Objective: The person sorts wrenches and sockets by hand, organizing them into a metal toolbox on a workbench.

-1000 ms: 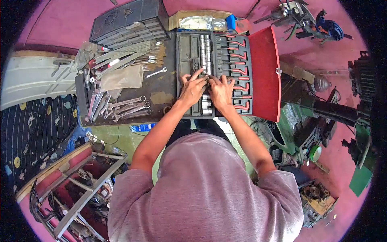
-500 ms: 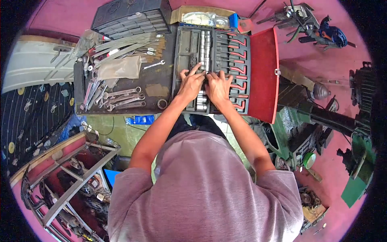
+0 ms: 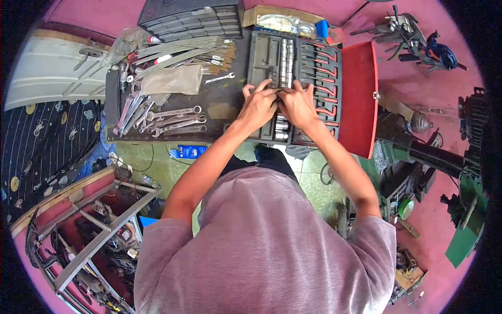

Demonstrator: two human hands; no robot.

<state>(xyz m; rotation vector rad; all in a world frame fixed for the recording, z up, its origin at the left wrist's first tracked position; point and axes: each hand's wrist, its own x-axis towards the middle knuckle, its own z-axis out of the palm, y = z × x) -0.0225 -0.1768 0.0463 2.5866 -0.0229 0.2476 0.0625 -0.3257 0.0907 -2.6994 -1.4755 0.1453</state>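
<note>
My left hand (image 3: 257,108) and my right hand (image 3: 299,108) meet over the middle of a row of silver sockets (image 3: 286,60) in a black tool tray (image 3: 260,55). The fingers of both are bent, with the fingertips close together. Whatever lies between them is hidden. Sockets show above the hands and also below, toward my body. Beside the right hand are several red-handled tools (image 3: 328,86) in moulded slots. To the left of the left hand, combination wrenches (image 3: 178,119) lie on the dark bench top (image 3: 219,94).
A red metal lid (image 3: 361,99) hangs open at the tray's right side. Thin metal rods (image 3: 183,49), a plastic bag (image 3: 171,79) and a drawer cabinet (image 3: 191,23) stand or lie at left and back. A green machine (image 3: 473,188) is far right.
The view has shifted, so bench and tray sit farther right. My left fingers, earlier reaching over the sockets, are now more bent, and both hands' fingertips are closer together.
</note>
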